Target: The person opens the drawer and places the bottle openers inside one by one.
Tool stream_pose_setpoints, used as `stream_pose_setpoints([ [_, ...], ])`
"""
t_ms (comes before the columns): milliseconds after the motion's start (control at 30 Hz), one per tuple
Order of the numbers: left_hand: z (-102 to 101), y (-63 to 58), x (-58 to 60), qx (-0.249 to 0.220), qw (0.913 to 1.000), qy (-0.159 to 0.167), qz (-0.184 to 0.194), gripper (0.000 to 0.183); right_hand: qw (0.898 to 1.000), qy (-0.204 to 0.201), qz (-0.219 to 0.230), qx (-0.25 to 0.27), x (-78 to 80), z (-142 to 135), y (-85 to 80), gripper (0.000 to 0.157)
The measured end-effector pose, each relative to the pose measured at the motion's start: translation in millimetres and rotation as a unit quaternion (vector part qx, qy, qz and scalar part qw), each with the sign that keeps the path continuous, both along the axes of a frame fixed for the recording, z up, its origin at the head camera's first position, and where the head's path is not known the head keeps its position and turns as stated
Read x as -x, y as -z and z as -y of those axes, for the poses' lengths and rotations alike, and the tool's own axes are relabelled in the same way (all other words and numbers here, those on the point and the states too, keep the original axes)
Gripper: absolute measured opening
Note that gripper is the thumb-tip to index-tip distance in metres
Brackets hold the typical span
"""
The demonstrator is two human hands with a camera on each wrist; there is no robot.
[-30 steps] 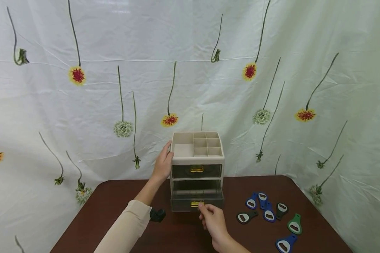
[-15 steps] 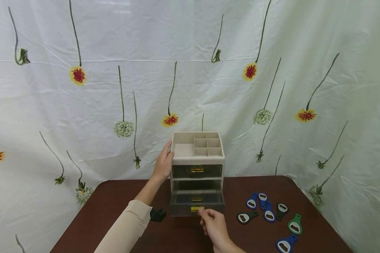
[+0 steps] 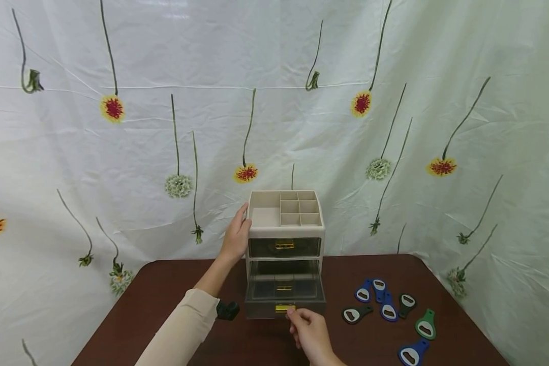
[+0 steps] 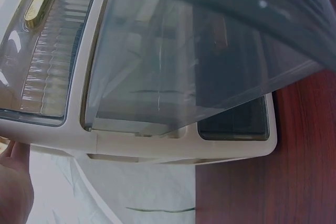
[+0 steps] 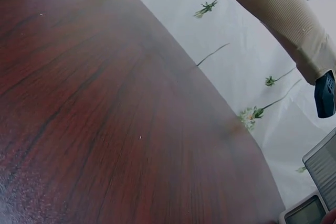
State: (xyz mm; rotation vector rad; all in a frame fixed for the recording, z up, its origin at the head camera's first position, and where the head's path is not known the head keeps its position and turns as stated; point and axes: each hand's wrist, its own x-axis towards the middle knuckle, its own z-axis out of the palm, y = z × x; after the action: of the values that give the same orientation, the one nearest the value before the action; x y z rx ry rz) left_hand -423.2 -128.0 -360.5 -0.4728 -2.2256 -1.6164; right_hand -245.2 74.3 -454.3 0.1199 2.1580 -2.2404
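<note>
A cream desktop drawer organizer (image 3: 285, 233) stands on the table, with an upper drawer (image 3: 263, 248) pushed in. My left hand (image 3: 235, 239) lies along its left side, fingers extended; part of that hand (image 4: 14, 190) shows at the edge of the left wrist view. With thumb and index finger, my right hand (image 3: 312, 333) pinches the gold handle (image 3: 281, 308) of a lower, see-through drawer (image 3: 261, 310), which is pulled well out. I see nothing inside that drawer. The right wrist view catches only a corner of the drawer (image 5: 325, 166), and the pinch is hidden there.
Right of the organizer lie several bottle openers: blue (image 3: 388, 308), black (image 3: 357, 314) and green (image 3: 426, 325). The brown table (image 3: 174, 290) backs onto a flowered curtain (image 3: 210, 61). A dark wrist device (image 3: 227, 310) sits beside my left sleeve (image 3: 183, 325).
The drawer has slid further out toward me, with my right hand drawing back on its handle. My left hand stays on the organizer's side, and the bottle openers have not moved.
</note>
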Motion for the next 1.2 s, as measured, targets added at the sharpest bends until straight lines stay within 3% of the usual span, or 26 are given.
stream_pose_setpoints([
  [233,0.8,0.4,-0.7,-0.001,1.0,0.007,0.006,0.056,1.0,-0.018,-0.014,0.002,-3.8,-3.3,-2.6,0.026],
  [400,1.7,0.0,-0.7,-0.004,0.9999,0.013,0.006,0.055,0.995,-0.08,-0.028,-0.058,-4.6,-15.9,-6.1,0.019],
  [600,1.6,-1.0,0.4,0.003,1.0,0.001,0.002,0.056,0.967,-0.189,-0.072,-0.153,-5.8,-38.8,-17.5,0.015],
  [833,0.5,-0.8,-1.4,0.01,0.9999,0.002,0.002,0.055,0.93,-0.315,-0.085,-0.167,-6.4,-82.8,-31.3,0.018],
  [1133,0.6,-1.7,-2.8,0.012,0.9999,-0.001,-0.001,0.056,0.917,-0.308,-0.15,-0.205,3.0,-139.1,-47.8,0.022],
  [1200,0.9,-1.2,-2.5,0.013,0.9999,-0.002,-0.001,0.055,0.91,-0.316,-0.17,-0.209,6.1,-150.7,-48.2,0.023],
])
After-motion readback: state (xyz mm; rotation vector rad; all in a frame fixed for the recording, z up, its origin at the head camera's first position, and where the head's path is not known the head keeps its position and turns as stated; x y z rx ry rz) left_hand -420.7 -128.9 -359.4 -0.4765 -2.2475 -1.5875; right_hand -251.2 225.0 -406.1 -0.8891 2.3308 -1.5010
